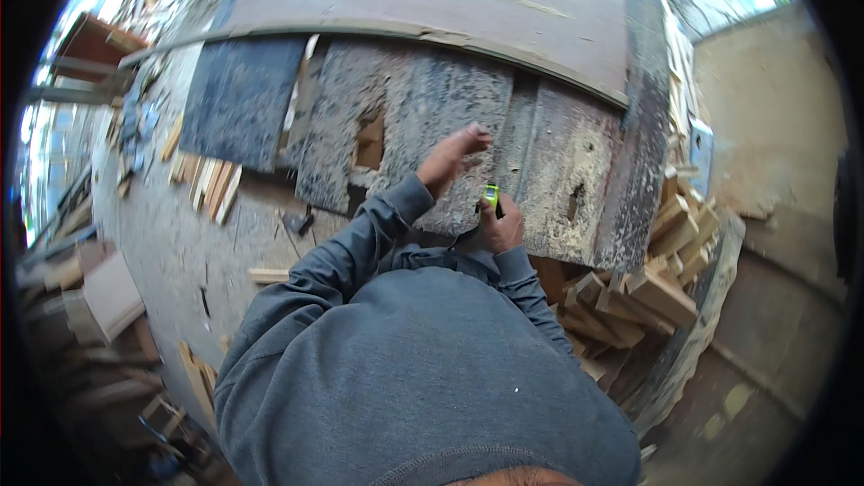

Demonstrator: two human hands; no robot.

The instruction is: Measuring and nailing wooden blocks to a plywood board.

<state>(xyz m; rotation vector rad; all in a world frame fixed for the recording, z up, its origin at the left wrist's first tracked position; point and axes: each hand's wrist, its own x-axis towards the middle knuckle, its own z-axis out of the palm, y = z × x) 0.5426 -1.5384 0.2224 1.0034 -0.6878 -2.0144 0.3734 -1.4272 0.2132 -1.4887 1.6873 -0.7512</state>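
Closest to the lens is the wearer's grey sweatshirt (432,360), filling the bottom of the head view. Past it, the right hand (504,227) is closed around what looks like a yellow-green tape measure (491,194), just over the near edge of a seriously battered wooden desk (432,99). Left hand (453,160) is half open, seemingly empty, just beyond it. Can't tell if any blade is out. My guess: they're readying the tape, so the next move probably calls for the free fingers to pinch its end while the right hand keeps hold.
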